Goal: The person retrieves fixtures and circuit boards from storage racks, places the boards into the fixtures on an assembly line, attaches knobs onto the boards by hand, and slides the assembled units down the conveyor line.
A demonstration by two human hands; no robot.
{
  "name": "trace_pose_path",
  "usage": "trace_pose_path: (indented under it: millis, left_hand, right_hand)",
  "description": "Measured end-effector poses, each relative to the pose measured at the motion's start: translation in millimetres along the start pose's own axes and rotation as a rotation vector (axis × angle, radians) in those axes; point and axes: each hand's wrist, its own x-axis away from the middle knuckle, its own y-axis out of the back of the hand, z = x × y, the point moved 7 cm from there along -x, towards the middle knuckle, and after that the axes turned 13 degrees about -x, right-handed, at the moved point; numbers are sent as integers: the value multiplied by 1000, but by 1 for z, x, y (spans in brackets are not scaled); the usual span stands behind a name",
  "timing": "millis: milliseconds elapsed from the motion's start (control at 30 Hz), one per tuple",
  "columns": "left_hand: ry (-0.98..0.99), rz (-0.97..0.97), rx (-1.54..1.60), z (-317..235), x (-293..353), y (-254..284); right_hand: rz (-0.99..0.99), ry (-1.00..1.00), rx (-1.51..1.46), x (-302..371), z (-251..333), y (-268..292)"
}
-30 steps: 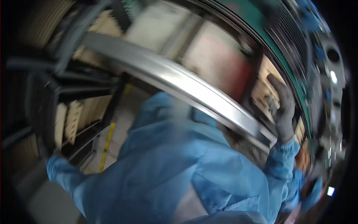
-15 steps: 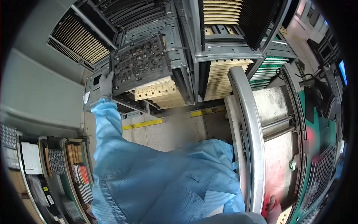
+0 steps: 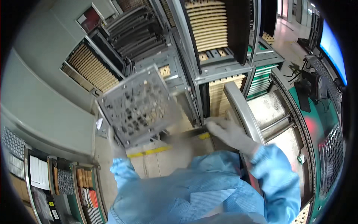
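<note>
A dark rectangular fixture plate [image 3: 128,108] with many small cutouts hangs tilted in front of the racks, blurred by motion. My gloved left hand [image 3: 117,145] grips its near left edge; part of the fingers is hidden behind it. My gloved right hand [image 3: 232,135] reaches forward beside the metal conveyor rail [image 3: 248,115]. Its fingers are stretched out and hold nothing, and it stays apart from the plate. Both arms wear light blue sleeves.
Magazine racks [image 3: 207,26] with cream and green boards stand ahead. Dark curved plates [image 3: 134,33] fill a rack at the back left. A shelf [image 3: 67,183] with boxes is at the lower left. On the right are a monitor [image 3: 331,43] and a green bench [image 3: 313,127].
My left hand has lifted the plate off the rack and drawn it nearer, tilting it. My right hand has come from the lower right to the middle. The view has shifted.
</note>
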Motion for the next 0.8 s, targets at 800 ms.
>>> trace_pose_path:
  millis: [800]
  left_hand:
    - [202,1550,-99,-27,164,-482]
  right_hand:
    - [-1368,126,-243,284,-43,197]
